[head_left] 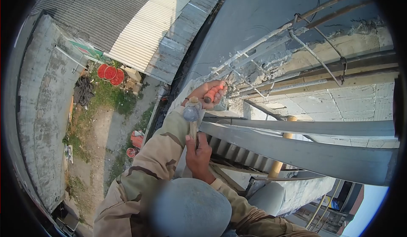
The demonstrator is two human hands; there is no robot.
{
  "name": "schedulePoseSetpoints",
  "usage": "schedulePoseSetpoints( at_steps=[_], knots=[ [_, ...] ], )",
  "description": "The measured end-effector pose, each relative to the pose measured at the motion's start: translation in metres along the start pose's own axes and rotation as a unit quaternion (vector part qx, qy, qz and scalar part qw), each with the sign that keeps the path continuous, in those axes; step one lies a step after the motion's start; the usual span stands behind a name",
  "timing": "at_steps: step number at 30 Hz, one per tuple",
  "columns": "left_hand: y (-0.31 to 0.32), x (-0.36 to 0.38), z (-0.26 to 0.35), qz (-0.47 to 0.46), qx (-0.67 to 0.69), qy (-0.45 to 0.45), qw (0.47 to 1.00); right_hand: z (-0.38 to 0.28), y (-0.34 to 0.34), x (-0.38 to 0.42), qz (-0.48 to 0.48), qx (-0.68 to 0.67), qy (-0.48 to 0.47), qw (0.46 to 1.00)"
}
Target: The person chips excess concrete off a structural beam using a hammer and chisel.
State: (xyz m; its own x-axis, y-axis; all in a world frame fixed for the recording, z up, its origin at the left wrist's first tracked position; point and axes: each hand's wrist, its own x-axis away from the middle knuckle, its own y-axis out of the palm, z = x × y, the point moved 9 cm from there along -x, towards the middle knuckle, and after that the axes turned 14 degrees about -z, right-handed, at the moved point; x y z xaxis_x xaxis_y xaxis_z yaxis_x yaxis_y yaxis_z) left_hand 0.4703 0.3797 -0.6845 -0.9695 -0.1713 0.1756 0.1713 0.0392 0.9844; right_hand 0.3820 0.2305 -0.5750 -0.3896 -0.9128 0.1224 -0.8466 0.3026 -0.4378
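Note:
My left hand (207, 93), reaching up from the lower left in a camouflage sleeve, is closed around an orange-handled tool (214, 92). The tool's far end meets the broken concrete edge (235, 95), and its tip cannot be made out. Below it, my right hand (199, 157) is wrapped around the wooden handle of a hammer (192, 113). The hammer's rounded metal head overlaps my left wrist in view, just beneath the orange handle. Bare rebar (271, 35) with wire ties runs from the chipped concrete to the upper right.
Grey metal beams (305, 146) cross at right, beside a bamboo pole (283, 152). A grey rounded object (190, 207) fills the bottom centre. Far below at left lies a yard (95, 139) with red baskets (111, 73). Corrugated roofs (144, 25) stand at upper left.

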Motion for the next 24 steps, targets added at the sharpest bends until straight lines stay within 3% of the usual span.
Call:
schedulePoseSetpoints(
  at_steps=[4,7,9,18,20,24],
  knots=[
    [-0.002,-0.004,-0.005,-0.001,0.014,0.017,1.000,-0.004,-0.011,0.041,-0.075,0.027,-0.030,0.996],
    [0.016,0.016,-0.015,0.015,-0.067,0.044,0.997,0.006,-0.021,0.069,-0.111,0.046,-0.020,0.993],
    [0.040,0.038,-0.028,-0.027,-0.225,0.018,0.974,0.029,-0.025,0.086,-0.128,0.046,0.038,0.990],
    [0.039,0.036,-0.033,-0.030,-0.163,0.064,0.984,0.040,-0.036,0.097,-0.145,0.078,0.058,0.985],
    [0.038,0.030,-0.040,-0.023,-0.060,0.013,0.998,0.037,-0.037,0.095,-0.131,0.072,0.047,0.988],
    [0.033,0.016,-0.044,-0.034,-0.040,0.003,0.999,0.040,-0.042,0.095,-0.119,0.079,0.035,0.989]
  ],
)
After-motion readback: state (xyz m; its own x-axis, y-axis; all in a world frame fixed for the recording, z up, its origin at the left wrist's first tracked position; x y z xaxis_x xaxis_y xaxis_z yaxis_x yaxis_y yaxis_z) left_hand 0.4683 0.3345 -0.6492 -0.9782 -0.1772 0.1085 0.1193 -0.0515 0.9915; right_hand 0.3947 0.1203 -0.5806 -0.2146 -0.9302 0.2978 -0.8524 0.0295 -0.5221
